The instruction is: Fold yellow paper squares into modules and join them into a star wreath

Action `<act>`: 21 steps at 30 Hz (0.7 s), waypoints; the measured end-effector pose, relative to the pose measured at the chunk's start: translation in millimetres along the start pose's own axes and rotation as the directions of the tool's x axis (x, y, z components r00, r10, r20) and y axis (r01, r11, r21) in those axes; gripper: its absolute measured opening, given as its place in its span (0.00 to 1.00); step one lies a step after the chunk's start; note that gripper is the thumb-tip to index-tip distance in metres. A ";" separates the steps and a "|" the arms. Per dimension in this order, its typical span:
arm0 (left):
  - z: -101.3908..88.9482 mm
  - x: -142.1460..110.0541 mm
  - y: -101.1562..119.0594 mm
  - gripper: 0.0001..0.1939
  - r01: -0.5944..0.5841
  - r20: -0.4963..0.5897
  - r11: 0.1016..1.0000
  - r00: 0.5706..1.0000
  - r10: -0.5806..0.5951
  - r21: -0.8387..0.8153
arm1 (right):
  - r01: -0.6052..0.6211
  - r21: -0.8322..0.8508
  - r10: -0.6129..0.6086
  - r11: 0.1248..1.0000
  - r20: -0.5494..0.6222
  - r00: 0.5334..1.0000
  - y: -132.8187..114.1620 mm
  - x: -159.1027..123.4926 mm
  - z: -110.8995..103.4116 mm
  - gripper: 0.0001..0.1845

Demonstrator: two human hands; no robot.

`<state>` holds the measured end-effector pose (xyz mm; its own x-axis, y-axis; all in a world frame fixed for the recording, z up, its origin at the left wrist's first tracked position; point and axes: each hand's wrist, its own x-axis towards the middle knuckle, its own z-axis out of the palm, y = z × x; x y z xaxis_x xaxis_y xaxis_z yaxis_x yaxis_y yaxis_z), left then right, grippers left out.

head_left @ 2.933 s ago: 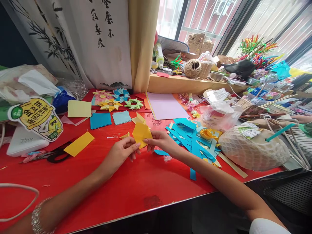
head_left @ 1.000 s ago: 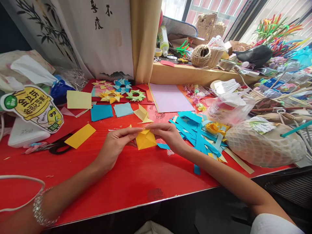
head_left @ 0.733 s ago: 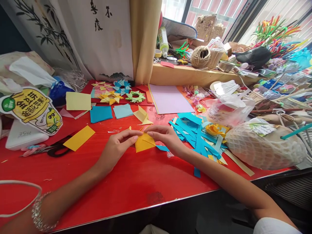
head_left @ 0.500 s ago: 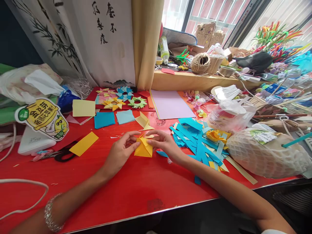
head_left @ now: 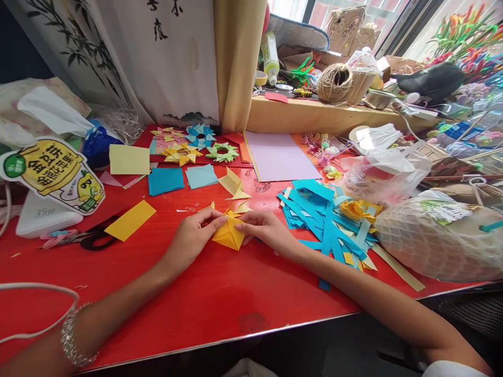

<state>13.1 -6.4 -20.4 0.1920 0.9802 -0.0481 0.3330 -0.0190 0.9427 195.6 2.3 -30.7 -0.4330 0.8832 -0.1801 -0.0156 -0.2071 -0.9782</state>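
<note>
A small piece of folded yellow paper (head_left: 228,235), with creases meeting near its middle, is held between both hands above the red table (head_left: 188,309). My left hand (head_left: 196,230) pinches its left edge between thumb and fingers. On the opposite edge, my right hand (head_left: 265,230) grips it the same way, with some fingertips hidden behind the paper. Just beyond my hands lie pale yellow folded pieces (head_left: 234,186). A flat yellow rectangle of paper (head_left: 130,220) rests to the left, partly over black-handled scissors (head_left: 98,240).
Blue paper stacks (head_left: 165,181) and finished paper rings (head_left: 182,153) lie at the back. Cut blue strips (head_left: 328,225) are heaped right of my hands, beside a netted coconut (head_left: 436,241) with a straw. A white charger (head_left: 47,217) and cable (head_left: 39,285) are at left.
The yellow paper has gone from a flatter sheet with few folds to a smaller, creased shape, and it has turned between my fingers. Both hands keep hold of it. The camera view shifts slightly.
</note>
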 end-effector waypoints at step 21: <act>-1.5 0.7 2.2 0.18 -0.014 0.079 0.981 0.996 0.029 -0.192 | 0.111 -0.048 -0.113 0.993 -0.046 0.993 -1.7 -2.7 -2.0 0.15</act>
<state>12.5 -5.4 -17.8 0.2739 0.9607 -0.0462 0.1467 0.0058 0.9892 198.6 1.1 -28.7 -0.3866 0.9194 -0.0727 -0.0201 -0.0873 -0.9960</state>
